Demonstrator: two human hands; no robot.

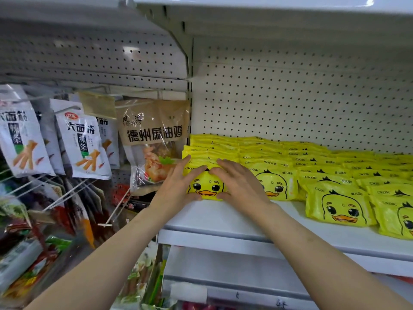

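Now, left hand [176, 185]: fingers laid over the top of the duck pack [206, 186], thumb tucked under its lower edge
Right hand [242, 186]: grips the same pack from the other side
Duck pack: upright at the left end of the shelf [223, 220], heading a row
Shelf: white, more yellow packs [312, 163] rightwards
Back wall: pegboard [290, 97]

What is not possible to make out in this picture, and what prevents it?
- Head view: front duck pack, top print covered by left hand and right hand.
- Head view: rightmost duck pack, cut by the right edge.
- Head view: shelf label, text blurred.
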